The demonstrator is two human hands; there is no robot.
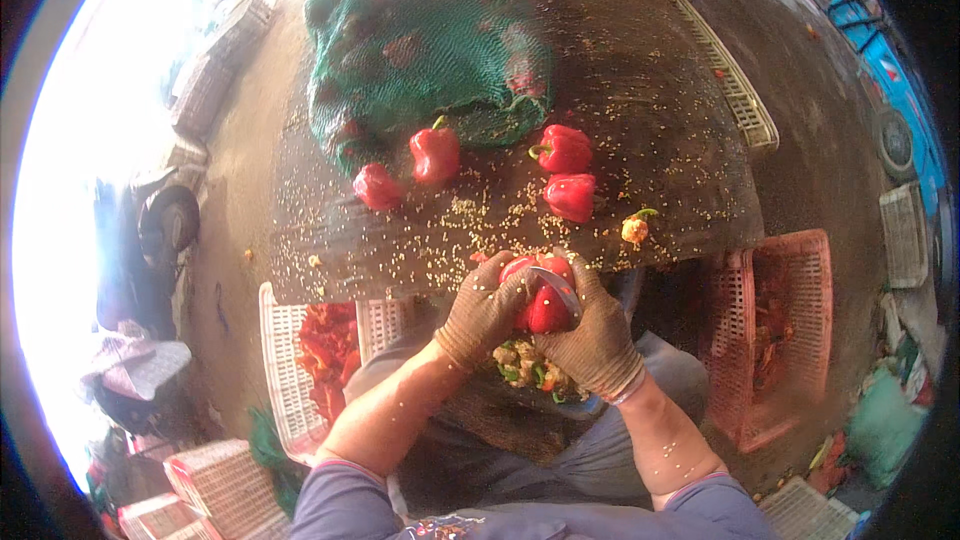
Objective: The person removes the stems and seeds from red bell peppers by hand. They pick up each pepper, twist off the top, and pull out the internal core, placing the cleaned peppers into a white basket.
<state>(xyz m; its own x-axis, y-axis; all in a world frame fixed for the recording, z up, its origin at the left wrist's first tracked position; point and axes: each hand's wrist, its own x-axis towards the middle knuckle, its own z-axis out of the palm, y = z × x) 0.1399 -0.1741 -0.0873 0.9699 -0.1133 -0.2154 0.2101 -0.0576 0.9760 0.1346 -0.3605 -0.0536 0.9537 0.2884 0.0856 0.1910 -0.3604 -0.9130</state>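
Note:
A red bell pepper is between my gloved hands at the table's near edge. My left hand is closed around its left side, and my right hand wraps its right side from below. Across the pepper's top lies a curved knife blade; the handle is hidden, so I cannot tell which hand grips it. Beyond my hands, whole red peppers lie on the table: one pair to the left, another pair further right. A cut-out core with a green stem rests near the right.
A green net bag of peppers covers the far left of the seed-strewn dark table. Pepper cores fill a container below my hands. A white basket with red pepper pieces stands left, a red basket right.

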